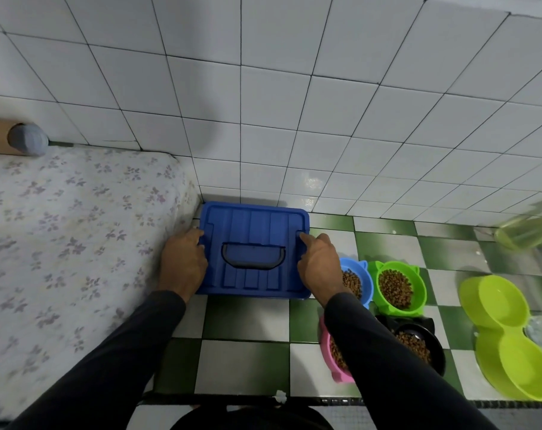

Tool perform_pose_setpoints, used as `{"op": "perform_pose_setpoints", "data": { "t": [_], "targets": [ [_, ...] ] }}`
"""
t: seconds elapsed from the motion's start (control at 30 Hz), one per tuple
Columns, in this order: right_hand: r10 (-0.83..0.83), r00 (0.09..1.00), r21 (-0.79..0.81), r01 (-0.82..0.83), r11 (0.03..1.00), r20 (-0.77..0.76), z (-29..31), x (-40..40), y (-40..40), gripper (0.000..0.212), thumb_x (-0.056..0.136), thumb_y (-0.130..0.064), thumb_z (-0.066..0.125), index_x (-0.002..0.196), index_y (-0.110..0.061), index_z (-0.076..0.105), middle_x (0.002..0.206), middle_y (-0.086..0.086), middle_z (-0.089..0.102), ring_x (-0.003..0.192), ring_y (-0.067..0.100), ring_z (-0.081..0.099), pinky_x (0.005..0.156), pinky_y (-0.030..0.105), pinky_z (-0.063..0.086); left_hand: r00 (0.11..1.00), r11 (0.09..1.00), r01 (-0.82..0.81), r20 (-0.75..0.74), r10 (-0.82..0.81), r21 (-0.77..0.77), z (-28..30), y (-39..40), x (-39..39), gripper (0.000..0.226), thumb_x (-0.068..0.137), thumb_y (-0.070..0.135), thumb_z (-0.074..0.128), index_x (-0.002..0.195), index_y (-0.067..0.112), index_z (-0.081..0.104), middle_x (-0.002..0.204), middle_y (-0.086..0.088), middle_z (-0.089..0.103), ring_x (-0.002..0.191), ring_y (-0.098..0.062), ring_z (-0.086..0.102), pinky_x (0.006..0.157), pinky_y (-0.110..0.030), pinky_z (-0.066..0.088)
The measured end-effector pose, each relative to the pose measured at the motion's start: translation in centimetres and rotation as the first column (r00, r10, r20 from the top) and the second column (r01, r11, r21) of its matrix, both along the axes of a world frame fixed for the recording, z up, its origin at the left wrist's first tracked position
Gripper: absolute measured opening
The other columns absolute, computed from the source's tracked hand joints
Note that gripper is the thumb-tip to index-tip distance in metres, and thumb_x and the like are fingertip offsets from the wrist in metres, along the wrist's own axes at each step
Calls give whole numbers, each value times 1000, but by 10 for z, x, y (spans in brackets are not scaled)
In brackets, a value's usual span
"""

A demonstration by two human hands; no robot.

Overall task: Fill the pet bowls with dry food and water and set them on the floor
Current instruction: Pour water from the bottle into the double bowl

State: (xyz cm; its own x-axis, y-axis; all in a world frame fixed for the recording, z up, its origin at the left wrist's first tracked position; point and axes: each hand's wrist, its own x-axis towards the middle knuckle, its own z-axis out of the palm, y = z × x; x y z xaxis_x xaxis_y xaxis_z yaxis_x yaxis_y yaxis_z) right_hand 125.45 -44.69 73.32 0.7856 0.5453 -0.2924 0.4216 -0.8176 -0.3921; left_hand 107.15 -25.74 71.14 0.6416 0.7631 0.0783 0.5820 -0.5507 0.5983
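Checkered floor [245, 318], blue lidded bin [254, 225] between both hands, left [182, 262] and right [319, 265] grasping its sides.

Checkered floor [245, 321]: box [254, 225], bowls [397, 287]

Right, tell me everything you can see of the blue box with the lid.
The blue box looks like moulded plastic, rectangular with rounded corners. Its ribbed lid is on, with a dark, half-round recessed handle near the middle. It sits flat on the green and white checked floor, in the corner between the tiled wall and the flowered mattress. The left hand holds its left edge and the right hand its right edge. Its contents are hidden.
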Motion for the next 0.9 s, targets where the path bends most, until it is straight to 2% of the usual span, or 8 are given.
{"op": "perform_pose_setpoints", "data": {
  "t": [0.13, 0.23, 0.33, 0.4, 0.47, 0.63, 0.77, 0.9],
  "targets": [
    [-77, 997, 14, 78, 997, -26, -2, 1, 0, 56, 97, -9, 57, 149, -23, 41, 129, 12, 49, 116, 29, 55, 97, 35, 48, 996, 996, -85, -16, 85, -9, -11, 6, 3, 38, 90, -3, 67, 128, 0, 64, 115, -20, 53, 100, -27, 52, 86, -30, 46],
    [-157, 987, 54, 159, 986, -47, -2, 4, -3, 52, 96, -9, 61, 145, -18, 47, 131, 16, 51, 120, 33, 53, 101, 40, 47, 994, 979, -105, -51, 97, -174, -24, 22, 5, 26, 94, 8, 68, 119, 4, 66, 114, -15, 65, 104, -29, 61, 96, -47, 56],
    [-210, 967, 66, 222, 973, -145, -1, 9, -5, 52, 95, -10, 66, 144, -13, 47, 130, 18, 60, 117, 33, 59, 101, 40, 50, 984, 869, -174, -52, 169, -462, -26, 36, 3, 53, 94, 15, 73, 144, 9, 55, 138, -12, 62, 123, -27, 60, 109, -45, 49],
    [-239, 950, 64, 256, 965, -202, 0, 12, -4, 58, 95, -10, 66, 148, -13, 42, 126, 19, 64, 115, 34, 62, 101, 41, 53, 976, 821, -197, -29, 215, -535, -28, 43, 1, 67, 90, 15, 78, 150, 8, 49, 148, -13, 55, 133, -29, 54, 113, -45, 45],
    [-255, 943, 64, 274, 960, -215, 2, 12, -3, 61, 95, -9, 67, 149, -13, 39, 130, 20, 62, 116, 35, 62, 101, 44, 53, 974, 809, -195, -12, 227, -554, -31, 45, 2, 67, 88, 14, 81, 148, 8, 51, 149, -12, 55, 133, -29, 55, 112, -47, 47],
    [-236, 956, 39, 246, 968, -175, 5, 11, -3, 52, 95, -7, 65, 143, -7, 44, 131, 20, 61, 117, 34, 61, 98, 40, 52, 973, 846, -204, -10, 229, -492, -28, 37, 4, 53, 90, 11, 78, 139, 7, 61, 126, -12, 69, 114, -26, 66, 102, -47, 55],
    [-200, 972, 20, 204, 979, -125, 8, 8, 1, 44, 96, -6, 62, 139, -5, 50, 136, 17, 59, 122, 33, 58, 98, 34, 48, 983, 939, -181, -58, 172, -292, -19, 23, 7, 42, 95, 11, 71, 135, 3, 63, 123, -17, 70, 110, -30, 66, 100, -42, 55],
    [-130, 990, -55, 127, 990, -51, 10, 6, 1, 37, 98, -9, 59, 135, -8, 54, 132, 13, 62, 119, 28, 60, 95, 29, 48, 991, 981, -130, -64, 121, -146, -13, 12, 7, 27, 97, 5, 64, 122, -3, 68, 111, -22, 70, 100, -36, 67, 90, -47, 59]
  ]
}}
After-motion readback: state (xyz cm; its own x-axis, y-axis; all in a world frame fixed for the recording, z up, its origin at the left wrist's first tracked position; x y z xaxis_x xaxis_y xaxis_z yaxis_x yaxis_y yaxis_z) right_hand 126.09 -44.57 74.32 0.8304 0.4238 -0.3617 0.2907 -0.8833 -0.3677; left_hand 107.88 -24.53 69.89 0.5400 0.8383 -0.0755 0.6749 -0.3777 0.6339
